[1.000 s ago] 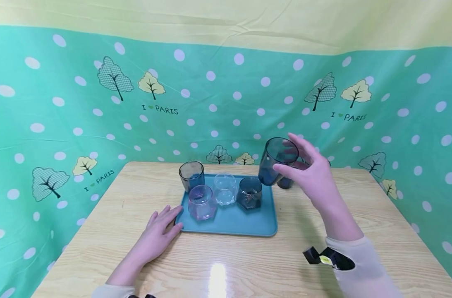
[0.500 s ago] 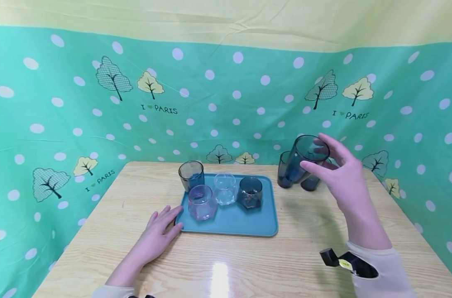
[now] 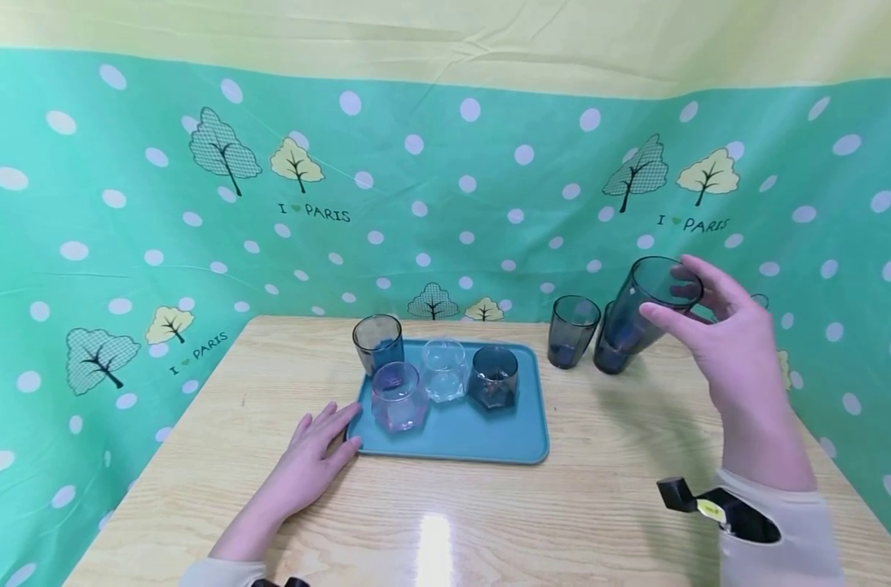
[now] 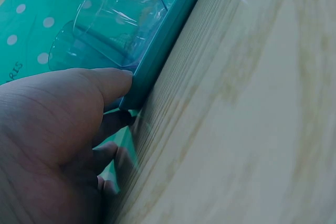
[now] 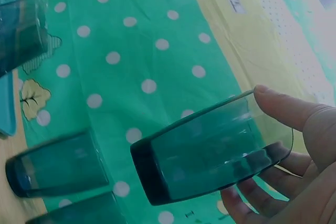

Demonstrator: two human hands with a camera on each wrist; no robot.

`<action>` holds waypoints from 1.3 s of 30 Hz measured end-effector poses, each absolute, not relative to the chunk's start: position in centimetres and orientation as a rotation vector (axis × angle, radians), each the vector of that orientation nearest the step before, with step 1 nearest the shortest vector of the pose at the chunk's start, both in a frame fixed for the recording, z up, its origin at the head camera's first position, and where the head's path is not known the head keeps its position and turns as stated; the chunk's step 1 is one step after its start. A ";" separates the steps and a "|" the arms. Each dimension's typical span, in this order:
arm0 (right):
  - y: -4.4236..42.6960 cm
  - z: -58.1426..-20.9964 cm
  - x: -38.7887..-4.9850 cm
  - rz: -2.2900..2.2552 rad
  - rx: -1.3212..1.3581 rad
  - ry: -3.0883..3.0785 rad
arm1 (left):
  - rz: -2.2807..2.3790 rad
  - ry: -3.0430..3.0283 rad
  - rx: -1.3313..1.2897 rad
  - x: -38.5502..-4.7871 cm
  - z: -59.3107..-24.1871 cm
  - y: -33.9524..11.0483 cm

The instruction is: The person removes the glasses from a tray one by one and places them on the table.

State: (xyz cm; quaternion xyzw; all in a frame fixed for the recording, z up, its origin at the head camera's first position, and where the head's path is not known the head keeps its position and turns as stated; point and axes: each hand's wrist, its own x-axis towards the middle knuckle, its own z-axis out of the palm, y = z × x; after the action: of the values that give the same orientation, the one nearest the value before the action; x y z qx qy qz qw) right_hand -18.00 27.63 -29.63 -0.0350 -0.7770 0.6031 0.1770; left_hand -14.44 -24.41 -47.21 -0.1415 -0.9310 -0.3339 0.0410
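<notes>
My right hand (image 3: 742,342) grips a tall dark-blue drinking glass (image 3: 636,314) near its rim, thumb on one side and fingers on the other. Held off the table, this glass (image 5: 210,156) tilts, with its base toward the left. Behind it stands another dark-blue glass (image 3: 608,360), partly hidden. A similar glass (image 3: 573,333) is upright just left of that one. My left hand (image 3: 315,461) lies by the left edge of a blue tray (image 3: 452,447), fingers extended. In the left wrist view, the thumb (image 4: 113,82) touches the tray's corner (image 4: 137,88).
On the tray are a pinkish faceted glass (image 3: 399,403), a clear glass (image 3: 445,377) and a dark low glass (image 3: 493,381). A taller smoky glass (image 3: 378,346) stands at its back left corner. A polka-dot cloth (image 3: 445,204) hangs behind the wooden table (image 3: 562,505).
My right hand has carried the tall glass rightward, from beside the tray's back right corner past the first standing glass, which is now uncovered. The left hand and the tray have stayed in place.
</notes>
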 end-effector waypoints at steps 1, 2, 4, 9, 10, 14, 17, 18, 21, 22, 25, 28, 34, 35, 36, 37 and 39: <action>27.9 -29.6 -18.0 1.691 -0.114 -2.207 | -1.023 -2.852 -0.433 -14.5 -47.2 -24.4; 28.2 -29.6 -17.9 1.679 -0.128 -2.210 | -1.021 -2.853 -0.433 -14.5 -47.2 -24.4; 28.8 -29.5 -17.9 1.660 -0.157 -2.214 | -1.017 -2.854 -0.434 -14.5 -47.2 -24.4; 30.1 -29.4 -17.9 1.624 -0.236 -2.219 | -1.013 -2.850 -0.446 -14.6 -47.3 -24.4; 30.3 -29.4 -17.9 1.616 -0.256 -2.225 | -1.016 -2.850 -0.445 -14.6 -47.4 -24.4; 31.1 -29.4 -18.0 1.571 -0.341 -2.257 | -1.028 -2.862 -0.434 -14.7 -47.5 -24.5; 31.7 -29.5 -18.2 1.575 -0.405 -2.260 | -1.034 -2.871 -0.426 -14.8 -47.5 -24.5; 31.9 -29.6 -18.2 1.581 -0.427 -2.255 | -1.032 -2.873 -0.427 -14.8 -47.5 -24.5; 32.4 -29.9 -18.5 1.593 -0.480 -2.250 | -1.029 -2.874 -0.428 -14.8 -47.4 -24.5; 32.6 -30.0 -18.6 1.597 -0.496 -2.244 | -1.028 -2.875 -0.429 -14.8 -47.4 -24.5; 33.0 -30.4 -18.9 1.596 -0.536 -2.247 | -1.033 -2.874 -0.428 -14.8 -47.4 -24.5; 33.4 -30.9 -19.3 1.587 -0.565 -2.253 | -1.036 -2.873 -0.429 -14.8 -47.4 -24.4; 34.2 -31.9 -20.2 1.594 -0.602 -2.259 | -1.043 -2.872 -0.428 -14.8 -47.3 -24.4; 34.3 -32.1 -20.3 1.596 -0.611 -2.263 | -1.045 -2.873 -0.426 -14.8 -47.3 -24.4; 34.4 -32.2 -20.4 1.589 -0.624 -2.272 | -1.046 -2.874 -0.424 -14.8 -47.3 -24.4; 34.5 -32.3 -20.5 1.587 -0.634 -2.277 | -1.048 -2.874 -0.422 -14.8 -47.2 -24.4; 34.6 -32.5 -20.6 1.583 -0.651 -2.288 | -1.046 -2.875 -0.420 -14.7 -47.2 -24.4</action>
State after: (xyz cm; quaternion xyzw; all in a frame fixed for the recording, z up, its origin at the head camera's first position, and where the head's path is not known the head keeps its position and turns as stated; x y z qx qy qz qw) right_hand -20.65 34.65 -32.54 -0.2256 -0.7927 0.5484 0.1415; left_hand -14.74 -24.43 -47.24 -0.1360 -0.9307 -0.3385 0.0268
